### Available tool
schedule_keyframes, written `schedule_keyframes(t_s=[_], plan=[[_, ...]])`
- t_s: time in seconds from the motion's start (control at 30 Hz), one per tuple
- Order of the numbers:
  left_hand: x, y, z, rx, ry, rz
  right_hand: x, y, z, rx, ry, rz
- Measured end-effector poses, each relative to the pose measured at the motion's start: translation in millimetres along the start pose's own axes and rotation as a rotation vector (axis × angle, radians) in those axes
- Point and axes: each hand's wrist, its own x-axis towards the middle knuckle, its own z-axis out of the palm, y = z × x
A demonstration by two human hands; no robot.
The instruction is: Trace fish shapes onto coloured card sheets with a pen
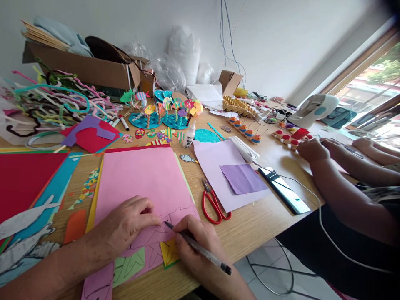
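My right hand grips a pen with a clear barrel and black end cap. Its tip touches pink paper beside a drawn fish outline. My left hand bears down on that paper left of the pen tip, fingers curled and thumb stretched toward the tip. Fish and tail shapes are drawn along the sheet's lower part. A green paper piece and a yellow piece, both with drawn lines, lie near my hands. Red-handled scissors rest to the right, blades slightly apart.
Lilac paper carries a purple square, beside a phone. A glue bottle stands behind, near paper fish models. Pipe cleaners heap at back left. Another person's hands work at right.
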Motion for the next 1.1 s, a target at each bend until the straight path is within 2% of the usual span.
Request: schedule_keyframes(t_s=[0.4,1.1], plan=[[0.7,1.3,-0.4,-0.010,0.012,0.008,0.2,0.5,2.0,-0.002,0.034,-0.008],[0.9,0.6,1.4,-0.008,0.057,0.030,0.7,0.3,1.2,-0.007,0.016,-0.003]])
